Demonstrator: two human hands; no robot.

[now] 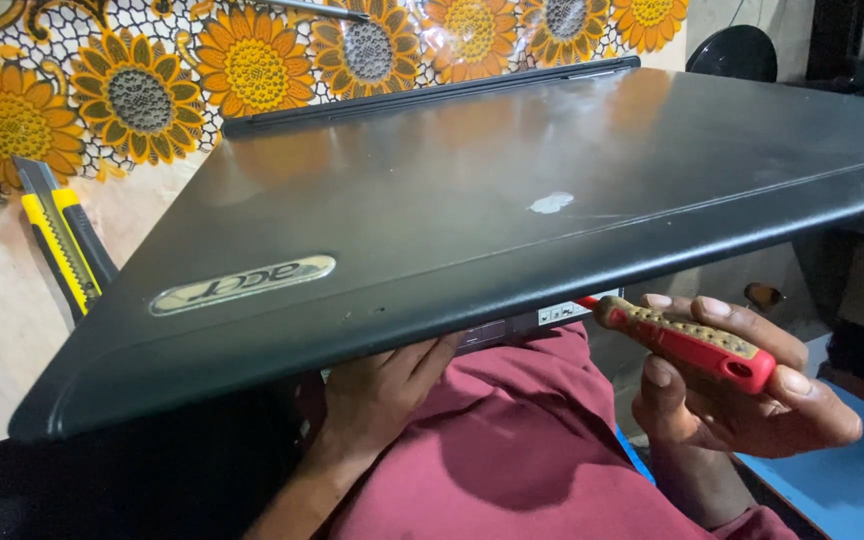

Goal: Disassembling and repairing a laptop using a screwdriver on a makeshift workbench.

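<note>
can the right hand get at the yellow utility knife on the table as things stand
Probably not directly: the right hand already grips a red screwdriver below the closed black laptop, which lies between it and the utility knife.

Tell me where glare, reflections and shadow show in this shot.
Head view: the closed black laptop's glossy lid mirrors orange from the sunflower-print cloth; a pale glare patch near its top right; deep shadow beneath it around the left hand; the right hand with the red-handled screwdriver is evenly lit.

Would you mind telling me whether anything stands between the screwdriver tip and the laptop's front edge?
Nothing visible does: the screwdriver in the right hand already points its tip at the laptop edge, while the left hand supports it underneath.
</note>
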